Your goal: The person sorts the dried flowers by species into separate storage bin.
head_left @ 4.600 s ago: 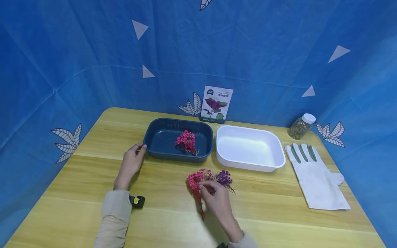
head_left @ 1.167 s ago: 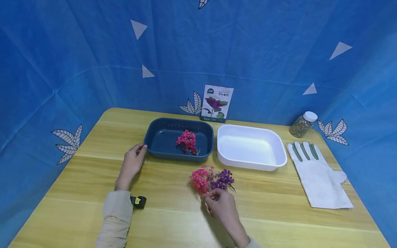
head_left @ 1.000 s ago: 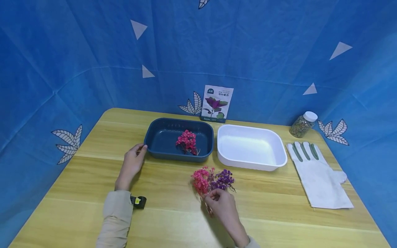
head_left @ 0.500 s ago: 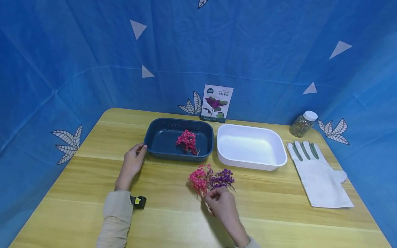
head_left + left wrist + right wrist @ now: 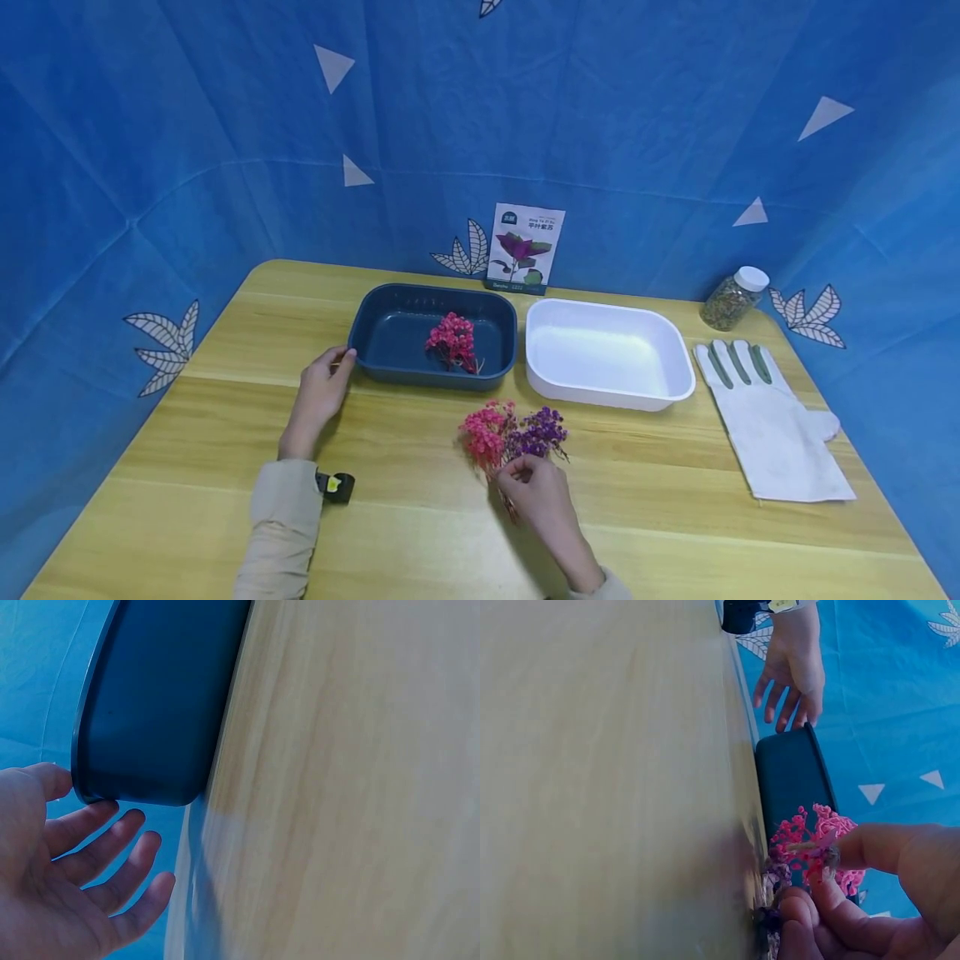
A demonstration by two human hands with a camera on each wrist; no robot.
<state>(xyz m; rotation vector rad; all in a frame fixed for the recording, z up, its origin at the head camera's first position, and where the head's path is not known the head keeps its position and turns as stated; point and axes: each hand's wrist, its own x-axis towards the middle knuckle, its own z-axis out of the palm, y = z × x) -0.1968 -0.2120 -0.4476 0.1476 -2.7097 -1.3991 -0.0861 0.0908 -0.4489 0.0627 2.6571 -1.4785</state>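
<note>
My left hand (image 5: 321, 396) pinches the near left corner of a dark blue tray (image 5: 420, 379) between thumb and index finger; the other fingers spread loosely below the rim in the left wrist view. Inside that tray lies a sprig of pink dried flowers (image 5: 452, 337). In front of the trays my right hand (image 5: 542, 496) pinches the stems of another pink dried flower sprig (image 5: 483, 429). Purple dried flowers (image 5: 542, 429) lie against it on the right. In the right wrist view, pink blossoms (image 5: 836, 825) show beyond the fingertips, and the fingers partly hide the stems.
A white tray (image 5: 607, 396) stands right of the blue one. Behind them a seed packet (image 5: 525, 250) leans on the blue curtain. At the right are a lidded jar (image 5: 729, 304) and a white glove with green-marked fingers (image 5: 772, 442) on the wooden table (image 5: 405, 533).
Since the earliest frame my right hand has shifted slightly right and nearer, down to the stems. The pink blossoms now stand closer to the purple ones. My left hand has stayed put.
</note>
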